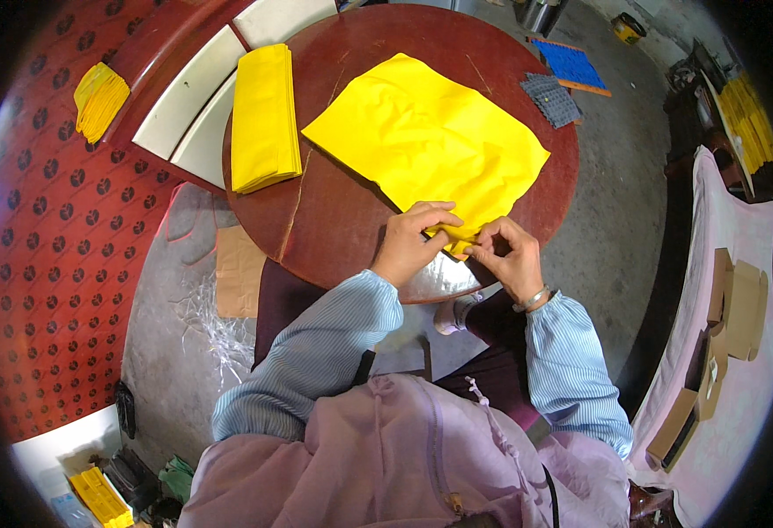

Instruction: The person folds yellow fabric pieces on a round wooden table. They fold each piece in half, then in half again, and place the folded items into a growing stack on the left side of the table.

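A bright yellow sheet of cloth-like material lies spread and slightly wrinkled on a round dark red table. Its near corner is gathered between my hands at the table's front edge. My left hand pinches this corner between thumb and fingers. From the other side, my right hand, with a bracelet at the wrist, also pinches the gathered edge. Whether anything small sits between the fingertips is hidden. Left of the sheet rests a neat folded stack of the same yellow material.
A grey textured mat lies at the table's right edge, with a blue mat beyond it. More yellow bundles sit at the far left. Cardboard boxes lie on a pink cloth at right. Clear plastic strands litter the floor.
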Demonstrator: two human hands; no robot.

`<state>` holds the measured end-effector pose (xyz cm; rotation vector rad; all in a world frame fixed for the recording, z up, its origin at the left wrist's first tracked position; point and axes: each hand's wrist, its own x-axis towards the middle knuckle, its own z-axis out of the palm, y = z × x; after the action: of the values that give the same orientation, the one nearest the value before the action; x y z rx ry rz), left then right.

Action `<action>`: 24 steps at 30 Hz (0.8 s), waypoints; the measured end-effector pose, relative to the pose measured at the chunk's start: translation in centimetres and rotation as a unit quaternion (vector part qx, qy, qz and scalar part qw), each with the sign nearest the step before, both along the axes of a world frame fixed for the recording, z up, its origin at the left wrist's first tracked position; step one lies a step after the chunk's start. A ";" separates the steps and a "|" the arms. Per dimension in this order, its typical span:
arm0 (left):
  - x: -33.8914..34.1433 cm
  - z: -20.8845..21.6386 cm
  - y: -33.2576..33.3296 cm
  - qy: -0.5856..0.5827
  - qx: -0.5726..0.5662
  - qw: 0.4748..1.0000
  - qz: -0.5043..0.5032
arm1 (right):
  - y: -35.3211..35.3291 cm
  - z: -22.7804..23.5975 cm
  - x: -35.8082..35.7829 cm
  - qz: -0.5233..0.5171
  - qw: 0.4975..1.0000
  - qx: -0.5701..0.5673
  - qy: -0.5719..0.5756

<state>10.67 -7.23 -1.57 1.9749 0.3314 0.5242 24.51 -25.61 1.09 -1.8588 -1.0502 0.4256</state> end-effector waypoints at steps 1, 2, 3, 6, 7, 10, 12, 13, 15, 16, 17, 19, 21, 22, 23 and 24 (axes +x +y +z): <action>0.2 -0.2 -0.3 0.011 -0.003 1.000 0.020 | -0.1 0.0 0.0 0.002 1.000 -0.001 0.005; 0.4 -0.4 -0.4 0.008 -0.017 0.999 0.033 | -0.3 0.1 0.0 0.007 1.000 0.007 0.018; 0.5 -0.5 -0.5 0.020 -0.034 0.998 0.043 | -0.4 0.1 0.0 0.010 1.000 0.002 -0.004; 0.4 -0.5 -0.5 0.034 -0.050 0.997 0.050 | -0.3 0.1 0.1 0.038 0.997 0.035 -0.062; 0.3 -0.5 -0.4 0.018 -0.048 0.998 0.045 | -0.2 0.1 0.2 0.050 0.993 0.057 -0.095; 0.3 -0.3 -0.1 0.011 -0.032 0.999 0.028 | -0.2 0.2 0.2 0.040 0.996 0.048 -0.062; 0.2 -0.1 0.1 0.023 -0.043 0.999 0.015 | -0.1 0.2 0.1 0.024 0.999 0.022 -0.017; 0.1 -0.1 0.2 0.025 -0.051 0.998 0.007 | -0.1 0.2 0.1 0.019 1.000 0.011 -0.004; -0.1 0.1 0.4 0.043 -0.061 0.997 -0.007 | -0.1 0.2 0.1 0.011 1.000 -0.003 0.011; -0.3 0.2 0.5 0.041 -0.070 0.997 -0.018 | -0.1 0.2 0.1 0.007 1.000 -0.007 0.015; -0.4 0.3 0.7 0.039 -0.062 0.997 -0.034 | 0.0 0.1 0.2 0.009 1.000 0.002 0.022; -0.5 0.7 1.2 0.034 -0.055 0.995 -0.072 | 0.1 0.0 0.2 0.003 1.000 -0.003 0.030; -0.7 1.0 1.1 0.040 -0.038 0.996 -0.075 | 0.2 -0.1 0.2 0.004 0.999 0.003 0.039; -0.8 1.1 1.1 0.036 -0.031 0.996 -0.076 | 0.2 -0.1 0.2 0.004 0.999 0.004 0.041; -0.8 1.2 1.0 0.050 -0.032 0.996 -0.072 | 0.2 -0.1 0.2 0.010 0.999 0.018 0.047; -0.7 1.2 0.8 0.049 -0.033 0.996 -0.068 | 0.2 -0.1 0.2 0.003 0.999 0.005 0.042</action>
<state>9.99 -6.44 -0.32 1.9476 0.2688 0.3250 24.75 -25.43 1.01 -1.8141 -0.9994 0.4980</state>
